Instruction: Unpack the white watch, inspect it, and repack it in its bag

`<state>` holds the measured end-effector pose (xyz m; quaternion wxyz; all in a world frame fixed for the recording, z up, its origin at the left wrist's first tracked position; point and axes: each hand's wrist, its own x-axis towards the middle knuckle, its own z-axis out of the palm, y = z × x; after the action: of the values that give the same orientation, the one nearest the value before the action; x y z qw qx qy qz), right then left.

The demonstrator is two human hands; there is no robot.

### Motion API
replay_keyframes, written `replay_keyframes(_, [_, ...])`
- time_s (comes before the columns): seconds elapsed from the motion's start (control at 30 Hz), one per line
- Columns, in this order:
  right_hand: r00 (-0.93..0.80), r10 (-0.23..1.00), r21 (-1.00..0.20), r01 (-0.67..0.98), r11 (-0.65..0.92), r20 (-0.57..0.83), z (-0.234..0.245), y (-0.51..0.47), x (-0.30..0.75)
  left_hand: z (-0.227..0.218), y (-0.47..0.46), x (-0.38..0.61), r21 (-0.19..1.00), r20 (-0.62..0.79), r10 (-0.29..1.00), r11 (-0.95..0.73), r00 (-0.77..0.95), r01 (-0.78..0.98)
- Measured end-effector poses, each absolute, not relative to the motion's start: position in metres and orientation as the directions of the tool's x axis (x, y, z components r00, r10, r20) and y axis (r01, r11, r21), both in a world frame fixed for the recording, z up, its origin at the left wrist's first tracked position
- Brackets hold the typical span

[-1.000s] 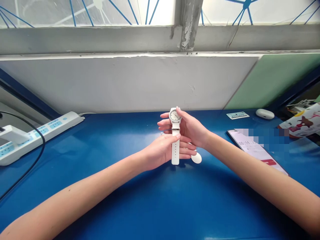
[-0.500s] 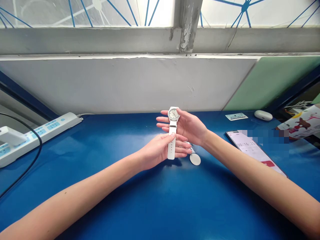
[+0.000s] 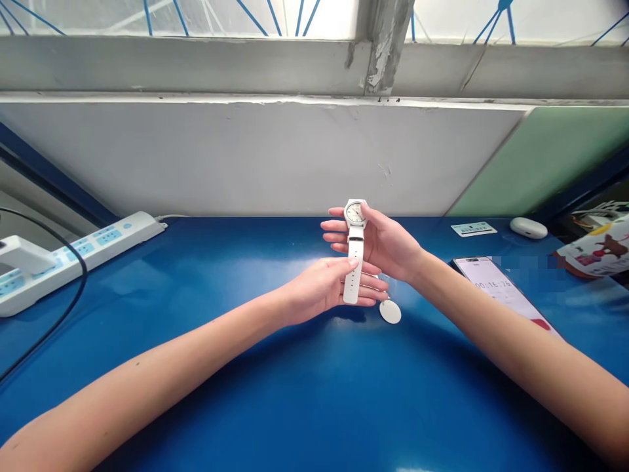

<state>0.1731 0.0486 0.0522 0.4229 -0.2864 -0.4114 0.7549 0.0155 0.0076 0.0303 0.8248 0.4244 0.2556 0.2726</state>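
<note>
A white wristwatch (image 3: 354, 246) with a round dial is held above the blue table, dial facing up and strap hanging toward me. My right hand (image 3: 393, 242) grips the watch head, its thumb on the edge of the dial and its fingers stretched out behind. Lower down, my left hand (image 3: 317, 288) pinches the holed strap under its thumb, with its fingers extended beneath. Just past the left fingertips lies a round white tag (image 3: 390, 312) on the table; whatever it is attached to is mostly hidden behind my hand.
On the right lie a phone (image 3: 511, 295) with a running timer, a white card (image 3: 474, 229), a white earbud case (image 3: 529, 227) and a printed package (image 3: 597, 249). A power strip (image 3: 122, 233) with a plug and a black cable (image 3: 78, 288) occupies the left. A wall closes off the back.
The view has shifted slightly, so the whole scene sits a little differently in the picture. Both hands keep the same hold on the watch.
</note>
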Motion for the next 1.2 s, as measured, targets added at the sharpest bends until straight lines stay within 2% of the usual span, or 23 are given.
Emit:
replay_keyframes(0.2, [-0.505, 0.859, -0.858, -0.400, -0.322, -0.086, 0.0524, 0.0498, 0.1733, 0.0307, 0.0080, 0.0158, 0.841, -0.202, 0.648, 0.499, 0.735, -0.209])
replay_keyframes(0.53, [-0.538, 0.839, -0.857, -0.393, -0.333, -0.080, 0.0527, 0.0509, 0.1739, 0.0356, 0.0076, 0.0172, 0.858, -0.209, 0.697, 0.467, 0.686, -0.214])
replay_keyframes(0.87, [-0.530, 0.843, -0.850, -0.401, -0.343, -0.090, 0.0529, 0.0528, 0.1759, 0.0314, 0.0118, 0.0160, 0.826, -0.210, 0.694, 0.503, 0.688, -0.255])
replay_keyframes(1.2, [-0.568, 0.821, -0.839, -0.418, -0.348, -0.057, 0.0558, 0.0521, 0.1776, 0.0349, 0.0102, 0.0171, 0.839, -0.278, 0.727, 0.502, 0.628, -0.209])
